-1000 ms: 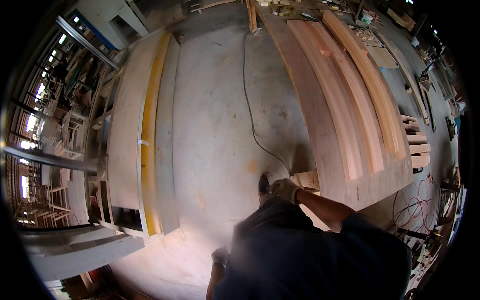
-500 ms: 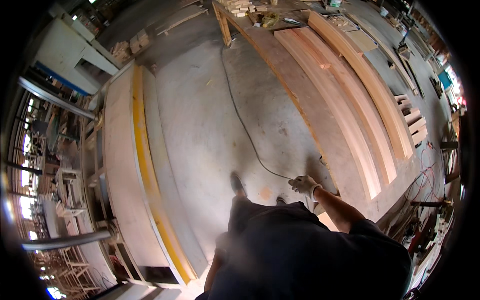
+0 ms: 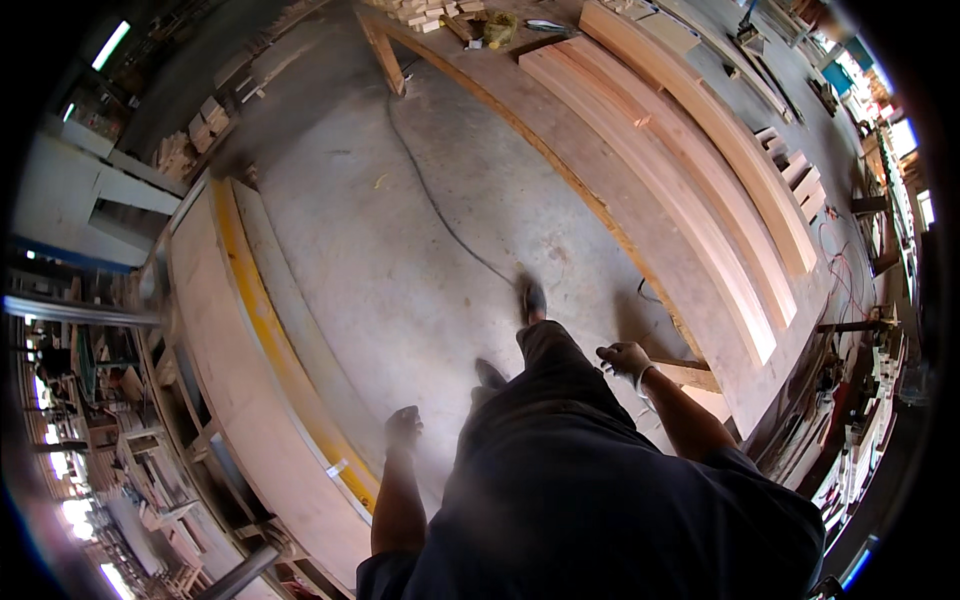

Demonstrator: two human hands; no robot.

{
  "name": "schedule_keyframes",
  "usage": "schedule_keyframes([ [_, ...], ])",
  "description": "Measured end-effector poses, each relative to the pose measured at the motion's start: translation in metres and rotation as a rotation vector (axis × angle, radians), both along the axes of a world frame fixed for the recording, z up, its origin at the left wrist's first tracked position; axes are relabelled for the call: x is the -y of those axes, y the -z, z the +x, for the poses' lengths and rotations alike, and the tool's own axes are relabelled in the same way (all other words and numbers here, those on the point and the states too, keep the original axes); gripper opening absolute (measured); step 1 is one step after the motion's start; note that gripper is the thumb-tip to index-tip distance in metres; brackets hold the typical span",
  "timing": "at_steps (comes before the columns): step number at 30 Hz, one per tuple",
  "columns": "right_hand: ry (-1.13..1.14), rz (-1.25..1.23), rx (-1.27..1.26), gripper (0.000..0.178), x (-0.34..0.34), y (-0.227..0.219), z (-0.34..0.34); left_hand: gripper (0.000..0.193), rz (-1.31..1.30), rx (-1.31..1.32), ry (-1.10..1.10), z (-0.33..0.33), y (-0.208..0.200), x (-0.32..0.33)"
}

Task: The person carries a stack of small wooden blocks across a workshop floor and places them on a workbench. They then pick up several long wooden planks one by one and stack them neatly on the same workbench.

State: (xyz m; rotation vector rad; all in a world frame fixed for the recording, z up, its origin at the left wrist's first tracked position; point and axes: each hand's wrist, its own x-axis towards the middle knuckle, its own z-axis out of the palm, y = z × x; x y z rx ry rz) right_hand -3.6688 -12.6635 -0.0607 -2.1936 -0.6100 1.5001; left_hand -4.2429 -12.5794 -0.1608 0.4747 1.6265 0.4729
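Note:
My right hand [image 3: 624, 360], in a pale work glove, hangs beside the near corner of the low workbench [image 3: 690, 290]. Its fingers are loosely bent with a gap at the tips, and I see nothing in them. My left hand [image 3: 403, 427] is lowered on the other side, near the yellow-edged table [image 3: 262, 310]. It is smeared and dim, so its fingers cannot be made out. Long planed timber beams [image 3: 675, 205] lie side by side on the workbench, apart from both hands.
A dark cable [image 3: 430, 195] runs along the concrete floor from the bench leg [image 3: 382, 55] to my forward shoe [image 3: 534, 298]. Small wood blocks [image 3: 420, 12] are piled at the bench's far end. A pale machine [image 3: 85, 195] stands at the left.
My view has shifted forward and turned a little, and the other foot is now in front. My left hand has come into clear sight. The right hand no longer overlaps the cable.

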Motion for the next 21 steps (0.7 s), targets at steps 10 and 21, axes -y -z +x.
schedule_keyframes([
  [10, -0.045, 0.086, -0.033, 0.036, -0.143, -0.019, 0.014, 0.022, 0.733, -0.683, 1.364, 0.036, 0.029, -0.048],
  [21, -0.106, 0.211, -0.050, 0.039, -0.315, -0.091, 0.120, 0.029, 0.675, -0.521, 1.290, 0.118, 0.052, -0.206],
])
